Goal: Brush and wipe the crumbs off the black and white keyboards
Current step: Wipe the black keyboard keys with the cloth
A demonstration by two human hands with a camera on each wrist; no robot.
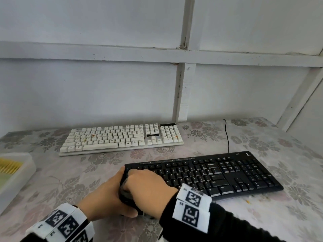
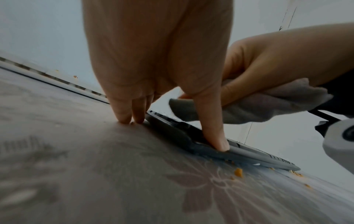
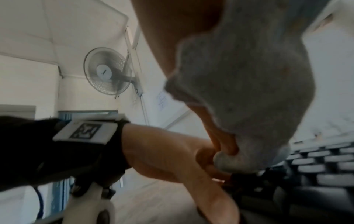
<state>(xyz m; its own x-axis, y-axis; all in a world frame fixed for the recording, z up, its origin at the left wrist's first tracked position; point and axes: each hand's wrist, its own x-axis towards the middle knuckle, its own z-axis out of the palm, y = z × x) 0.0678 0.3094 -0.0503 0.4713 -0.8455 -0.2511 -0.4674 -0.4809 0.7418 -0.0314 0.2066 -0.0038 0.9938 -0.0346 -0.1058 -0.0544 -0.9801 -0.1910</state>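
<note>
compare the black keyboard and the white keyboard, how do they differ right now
The black keyboard lies near the table's front edge and skewed; the white keyboard lies further back, near the wall. The left hand grips the black keyboard's left end while the right hand wipes it with a grey cloth; no hand touches the white keyboard. Orange crumbs show on the white keyboard's keys; none show on the black keyboard's. Both lie flat on the flowered tablecloth.

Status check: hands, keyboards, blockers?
Left hand braces black keyboard end. Right hand holds grey cloth there. White keyboard still crumbed. No blockers.
</note>
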